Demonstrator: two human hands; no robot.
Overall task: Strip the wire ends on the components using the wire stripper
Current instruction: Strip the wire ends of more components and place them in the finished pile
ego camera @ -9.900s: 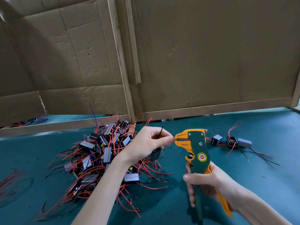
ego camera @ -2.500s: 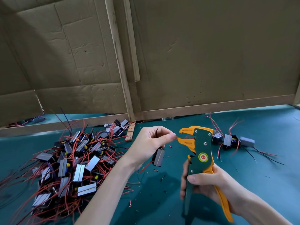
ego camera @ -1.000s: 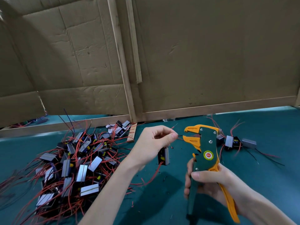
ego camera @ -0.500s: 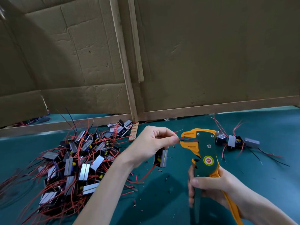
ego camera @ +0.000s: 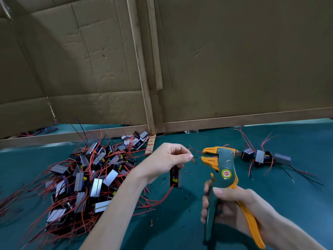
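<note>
Both hands are engaged: the right hand (ego camera: 232, 204) grips the wire stripper (ego camera: 223, 170), its mouth parted, while the left hand (ego camera: 164, 159) pinches a thin wire (ego camera: 196, 157) whose component (ego camera: 175, 175) dangles beneath. Seat the wire end squarely between the blades before squeezing. Finished components (ego camera: 259, 156) lie beyond on the table (ego camera: 297, 192).

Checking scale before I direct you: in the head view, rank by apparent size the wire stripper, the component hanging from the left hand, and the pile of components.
1. Pile of components, largest.
2. Wire stripper; it is nearer the camera, which may flatter it.
3. Hanging component, smallest.
</note>
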